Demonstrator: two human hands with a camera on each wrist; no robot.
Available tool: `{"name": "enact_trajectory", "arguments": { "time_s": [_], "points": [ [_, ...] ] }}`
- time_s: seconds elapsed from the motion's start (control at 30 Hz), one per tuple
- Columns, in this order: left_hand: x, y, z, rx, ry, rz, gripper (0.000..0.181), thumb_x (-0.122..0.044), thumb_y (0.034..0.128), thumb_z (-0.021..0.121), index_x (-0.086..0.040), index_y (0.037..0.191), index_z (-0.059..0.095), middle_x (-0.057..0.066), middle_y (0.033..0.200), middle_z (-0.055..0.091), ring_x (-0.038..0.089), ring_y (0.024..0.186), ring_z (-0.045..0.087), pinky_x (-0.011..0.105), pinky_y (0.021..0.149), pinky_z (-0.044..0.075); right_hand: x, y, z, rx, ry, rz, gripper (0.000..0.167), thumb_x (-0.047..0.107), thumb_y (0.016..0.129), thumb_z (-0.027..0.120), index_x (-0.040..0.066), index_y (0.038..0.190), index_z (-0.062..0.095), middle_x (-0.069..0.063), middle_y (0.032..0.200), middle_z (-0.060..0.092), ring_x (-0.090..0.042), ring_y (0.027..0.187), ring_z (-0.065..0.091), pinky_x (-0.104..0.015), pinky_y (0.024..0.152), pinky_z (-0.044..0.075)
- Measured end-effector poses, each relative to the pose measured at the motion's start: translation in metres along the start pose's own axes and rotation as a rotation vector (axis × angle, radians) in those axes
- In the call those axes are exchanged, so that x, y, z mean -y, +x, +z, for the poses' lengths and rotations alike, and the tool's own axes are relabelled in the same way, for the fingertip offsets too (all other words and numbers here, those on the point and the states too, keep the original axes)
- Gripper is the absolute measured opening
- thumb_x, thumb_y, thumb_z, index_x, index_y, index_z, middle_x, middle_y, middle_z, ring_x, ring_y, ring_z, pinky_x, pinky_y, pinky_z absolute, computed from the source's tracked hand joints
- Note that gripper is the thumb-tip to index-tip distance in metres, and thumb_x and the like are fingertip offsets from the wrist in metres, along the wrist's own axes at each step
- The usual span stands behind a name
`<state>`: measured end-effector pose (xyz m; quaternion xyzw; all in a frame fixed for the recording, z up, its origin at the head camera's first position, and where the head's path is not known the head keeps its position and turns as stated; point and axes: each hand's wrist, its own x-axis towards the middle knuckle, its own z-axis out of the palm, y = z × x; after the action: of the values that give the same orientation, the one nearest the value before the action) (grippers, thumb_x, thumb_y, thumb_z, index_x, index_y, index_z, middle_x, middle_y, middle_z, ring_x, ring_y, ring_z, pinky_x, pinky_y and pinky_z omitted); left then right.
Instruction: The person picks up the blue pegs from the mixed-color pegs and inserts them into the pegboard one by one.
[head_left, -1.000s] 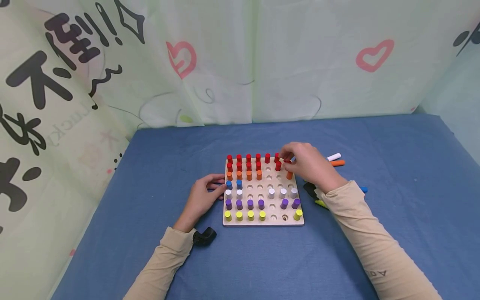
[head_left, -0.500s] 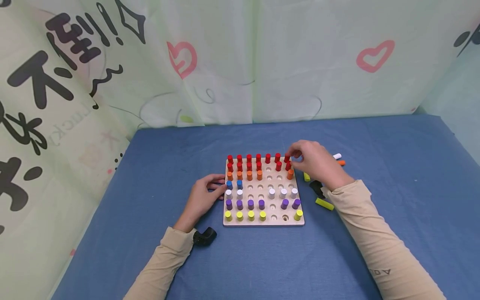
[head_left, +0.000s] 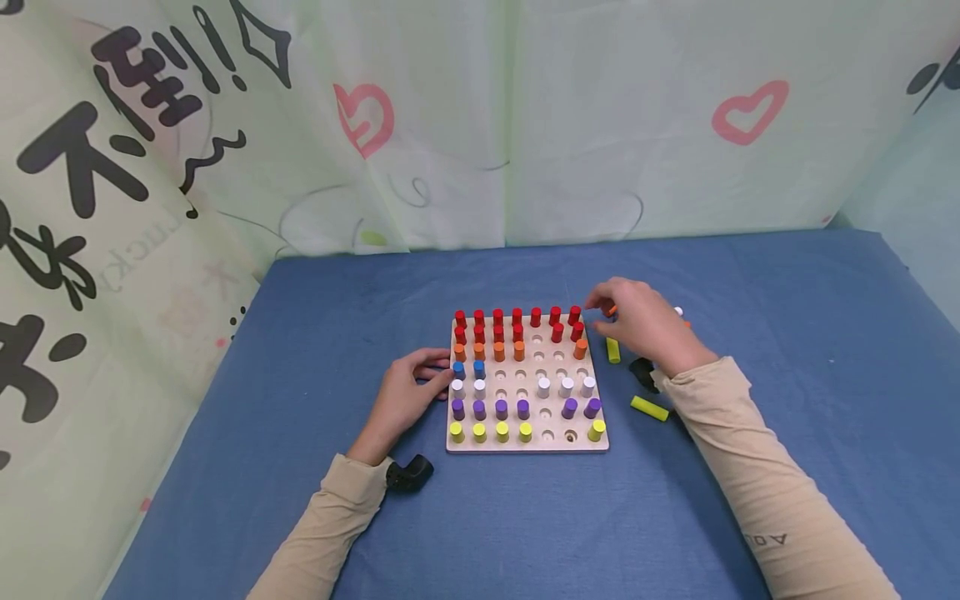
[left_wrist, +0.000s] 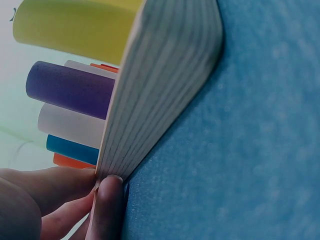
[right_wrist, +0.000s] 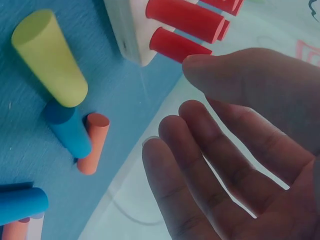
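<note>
A square wooden pegboard [head_left: 517, 446] carries upright pegs in coloured rows, with red pegs [head_left: 517, 315] at the back and yellow pegs [head_left: 502, 431] at the front. At its left edge my left hand [head_left: 397, 400] holds the board by its rim; in the left wrist view fingertips [left_wrist: 109, 192] meet its layered side, near a purple peg [left_wrist: 72, 90]. Just off the far right corner is my right hand [head_left: 641, 321], fingers apart around nothing. The right wrist view has its thumb close in front of a red peg [right_wrist: 177, 44].
Loose yellow pegs [head_left: 649, 408] lie right of the board. A blue peg [right_wrist: 70, 130] and an orange peg [right_wrist: 95, 142] lie together on the blue cloth [head_left: 360, 317], near another blue peg [right_wrist: 22, 205]. A printed curtain [head_left: 600, 167] hangs behind.
My right hand has let go of a red peg at the board's far right corner and moved right, off the board. The peg stands there. My left hand has stayed put.
</note>
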<state>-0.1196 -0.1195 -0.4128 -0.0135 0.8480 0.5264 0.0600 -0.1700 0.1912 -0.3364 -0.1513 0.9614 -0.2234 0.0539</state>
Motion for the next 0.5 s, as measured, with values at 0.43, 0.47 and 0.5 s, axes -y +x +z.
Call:
{"name": "enact_trajectory", "arguments": {
  "time_s": [0.43, 0.47, 0.5],
  "points": [
    [0.001, 0.001, 0.001, -0.004, 0.009, -0.012, 0.036, -0.012, 0.0935, 0.069, -0.005, 0.128, 0.064, 0.012, 0.111, 0.067, 0.017, 0.085, 0.067, 0.027, 0.071, 0.061, -0.010, 0.003, 0.001, 0.047, -0.037, 0.054, 0.028, 0.002, 0.087, 0.073, -0.004, 0.113, 0.066, -0.023, 0.114, 0.063, -0.038, 0.106, 0.060, -0.052, 0.091, 0.053],
    [0.001, 0.001, 0.001, -0.005, 0.010, -0.013, 0.036, -0.013, 0.0935, 0.069, -0.005, 0.128, 0.064, 0.012, 0.111, 0.067, 0.017, 0.085, 0.067, 0.027, 0.071, 0.061, -0.011, 0.003, 0.001, 0.049, -0.038, 0.056, 0.028, 0.002, 0.087, 0.073, -0.004, 0.113, 0.066, -0.023, 0.114, 0.063, -0.038, 0.106, 0.060, -0.052, 0.091, 0.053],
    [0.001, 0.001, 0.001, -0.006, 0.011, -0.013, 0.036, -0.013, 0.0934, 0.069, -0.005, 0.128, 0.064, 0.012, 0.111, 0.068, 0.016, 0.084, 0.067, 0.027, 0.071, 0.061, -0.011, 0.004, 0.001, 0.051, -0.038, 0.058, 0.028, 0.002, 0.087, 0.073, -0.004, 0.113, 0.066, -0.023, 0.114, 0.063, -0.038, 0.107, 0.060, -0.052, 0.092, 0.053]
  ]
}}
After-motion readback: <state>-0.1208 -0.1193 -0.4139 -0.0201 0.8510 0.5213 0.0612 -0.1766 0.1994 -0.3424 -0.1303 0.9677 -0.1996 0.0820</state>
